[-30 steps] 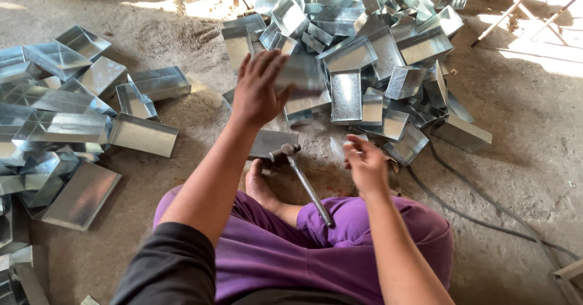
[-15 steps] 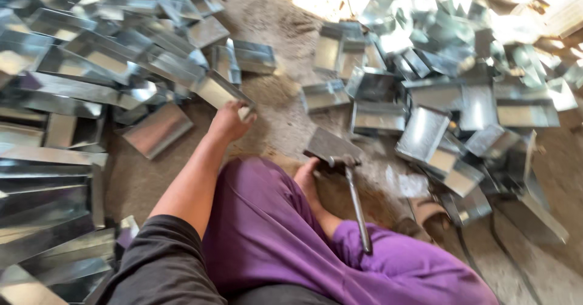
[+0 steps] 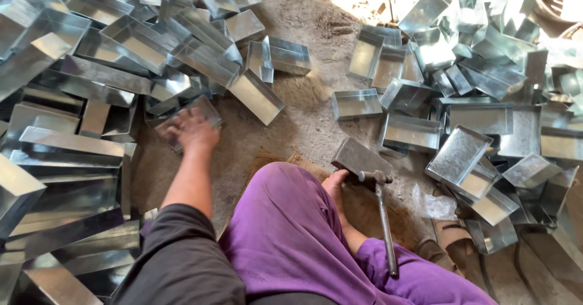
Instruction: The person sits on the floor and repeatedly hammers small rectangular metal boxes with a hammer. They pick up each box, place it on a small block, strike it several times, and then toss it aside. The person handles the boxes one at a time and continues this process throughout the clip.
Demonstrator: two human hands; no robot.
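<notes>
Fingers [image 3: 182, 124] of the left hand [image 3: 193, 132], blurred, spread over a shallow metal tray [image 3: 188, 118] left of centre in the frame, at the edge of a tray pile [image 3: 91, 68]. Lower centre, a hammer [image 3: 381, 211] lies by purple trousers [image 3: 291, 238]; right hand unseen.

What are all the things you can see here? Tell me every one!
Metal trays: many, shiny grey, heaped left, top and right.
Tray under the left hand: one, grey, left of middle, blurred.
Metal block: one, dark grey, middle, by the foot.
Hammer: one, grey metal, lying on the purple leg, head near the block.
Cable: one, dark, lower right.
Dirt floor: brown-grey, sunlit at top.
Purple trousers: one pair, bottom middle.
Bare foot: one, beside the block.
Left hand: on the tray; dark sleeve.
Right hand: not in view.
</notes>
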